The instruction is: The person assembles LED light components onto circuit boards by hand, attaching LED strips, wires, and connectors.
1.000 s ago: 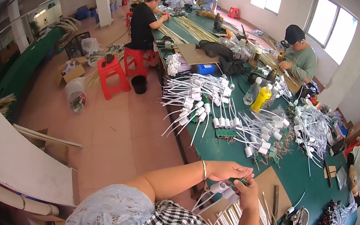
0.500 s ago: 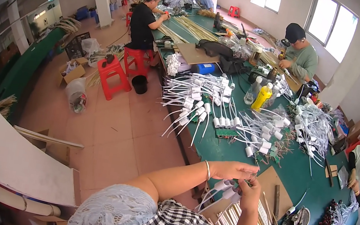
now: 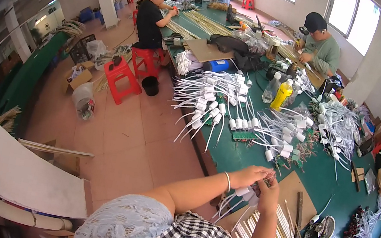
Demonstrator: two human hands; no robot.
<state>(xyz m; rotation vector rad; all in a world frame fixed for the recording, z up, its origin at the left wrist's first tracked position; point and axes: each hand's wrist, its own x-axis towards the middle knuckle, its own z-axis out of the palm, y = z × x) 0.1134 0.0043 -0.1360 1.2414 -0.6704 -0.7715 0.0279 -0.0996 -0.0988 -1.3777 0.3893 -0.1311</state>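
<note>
Over the near edge of the green table my left hand (image 3: 247, 176), with a bangle on its wrist, meets my right hand (image 3: 268, 196) fingertip to fingertip. Both are closed in a pinch around thin wires, small and partly covered by the fingers. Just below them hangs a bunch of white cylinders with white cables (image 3: 243, 191), gripped by my right hand. Beyond my hands lies a loose pile of similar white cylinders (image 3: 287, 139) with cables and small green circuit boards, next to a green board strip (image 3: 243, 136).
A brown board (image 3: 292, 185) and long thin strips (image 3: 259, 234) lie near my right forearm. A metal bar (image 3: 299, 208), a yellow bottle (image 3: 282, 94) and more cabled cylinders (image 3: 212, 92) are on the table. A co-worker in green (image 3: 325, 53) sits across; a red stool (image 3: 122, 78) stands left.
My fingertips have drawn closer together on the thin wires, and my left fingers are more curled. The whole view has shifted slightly. The bunch of cylinders remains under my hands.
</note>
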